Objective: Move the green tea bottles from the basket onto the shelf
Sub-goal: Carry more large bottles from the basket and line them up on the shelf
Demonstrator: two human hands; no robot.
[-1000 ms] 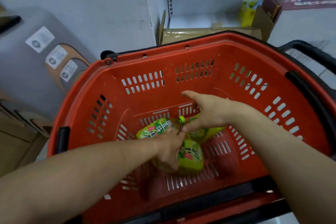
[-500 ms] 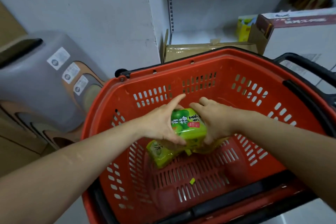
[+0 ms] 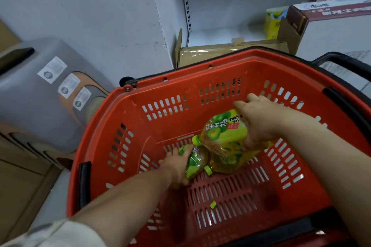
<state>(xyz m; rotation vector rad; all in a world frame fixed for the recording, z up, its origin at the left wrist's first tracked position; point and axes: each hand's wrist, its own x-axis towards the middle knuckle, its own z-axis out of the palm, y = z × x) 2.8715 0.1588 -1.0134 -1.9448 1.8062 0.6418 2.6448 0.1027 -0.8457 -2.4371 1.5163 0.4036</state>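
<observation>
While both hands grip bottles, right hand [image 3: 259, 122] bottle [image 3: 224, 134] sits higher.

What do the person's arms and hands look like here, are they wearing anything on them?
Both hands are bare: no gloves, rings or watch show on the left hand or the right hand. The forearms are uncovered too. A pale, whitish sleeve shows on the left arm at the bottom edge of the picture. No sleeve is visible on the right arm.
</observation>
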